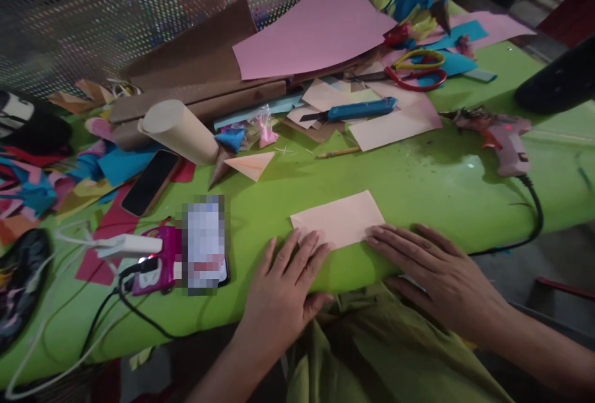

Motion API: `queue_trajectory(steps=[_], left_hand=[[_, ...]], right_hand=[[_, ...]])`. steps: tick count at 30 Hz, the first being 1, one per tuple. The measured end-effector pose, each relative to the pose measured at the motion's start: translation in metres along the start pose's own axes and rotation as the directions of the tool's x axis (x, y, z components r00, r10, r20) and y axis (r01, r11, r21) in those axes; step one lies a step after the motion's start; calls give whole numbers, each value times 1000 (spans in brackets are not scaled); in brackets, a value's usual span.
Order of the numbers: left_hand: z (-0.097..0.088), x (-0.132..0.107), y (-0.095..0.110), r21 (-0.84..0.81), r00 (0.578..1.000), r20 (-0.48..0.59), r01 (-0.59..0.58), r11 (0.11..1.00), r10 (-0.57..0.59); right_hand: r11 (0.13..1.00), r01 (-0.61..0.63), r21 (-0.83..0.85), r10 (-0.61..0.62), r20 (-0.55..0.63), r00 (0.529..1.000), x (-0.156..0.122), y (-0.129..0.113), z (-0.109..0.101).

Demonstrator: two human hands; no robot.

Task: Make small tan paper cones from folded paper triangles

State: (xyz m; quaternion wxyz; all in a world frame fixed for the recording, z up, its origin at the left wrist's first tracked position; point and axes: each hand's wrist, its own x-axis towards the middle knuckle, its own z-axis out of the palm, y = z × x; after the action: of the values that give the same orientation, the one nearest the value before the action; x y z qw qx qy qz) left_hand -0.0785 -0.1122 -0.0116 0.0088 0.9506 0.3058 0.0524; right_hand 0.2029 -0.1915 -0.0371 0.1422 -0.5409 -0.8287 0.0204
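Note:
A pale peach sheet of paper [341, 217], roughly rectangular, lies flat near the front edge of the green table [260, 217]. My left hand [288, 273] rests with spread fingertips on its lower left edge. On the lower right corner lie the outstretched fingers of my right hand [423, 260]. Neither hand grips anything. Beyond the paper, a small folded peach paper triangle [251, 165] lies beside a cream paper roll [181, 130].
At the right lies a hot glue gun [504, 136] with its cord hanging over the edge. A blue utility knife [353, 110] and scissors [418, 71] lie farther back. Left are a dark phone [151, 183], a magenta power strip [160, 260], cables and a phone with a blurred screen [204, 245].

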Motion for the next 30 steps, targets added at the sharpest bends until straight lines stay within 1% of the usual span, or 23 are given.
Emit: queue_trajectory(steps=[6,11,15,19,21,23,27,30], left_hand=[[-3,-11,-3,-11,999,-36,18,1000,-18],[-7,-21,-6,-26,996,-60,62,998,-64],[-9,-24,-5,-40,995,-51,79,996,-81],[-9,-22,-3,-49,991,-96,84,995,-88],[-10,-19,-3,-70,987,-126,93,993,-102],[-10,-12,-5,-96,980,-142,126,987,-138],[-9,11,-11,-103,949,-145,266,958,-280],[-7,26,-16,-125,930,-114,335,934,-349]], right_hand=[[999,31,-6,-32,-17,999,1,1,1],[999,37,0,-37,-22,999,2,2,2],[999,37,8,-37,-47,998,0,3,5],[999,39,27,-37,-74,997,-4,5,10],[998,42,39,-38,-97,995,-6,6,12],[998,45,47,-39,-119,992,-7,7,14],[998,56,36,-51,-131,990,-7,8,15],[997,80,14,-77,-136,988,-6,9,15]])
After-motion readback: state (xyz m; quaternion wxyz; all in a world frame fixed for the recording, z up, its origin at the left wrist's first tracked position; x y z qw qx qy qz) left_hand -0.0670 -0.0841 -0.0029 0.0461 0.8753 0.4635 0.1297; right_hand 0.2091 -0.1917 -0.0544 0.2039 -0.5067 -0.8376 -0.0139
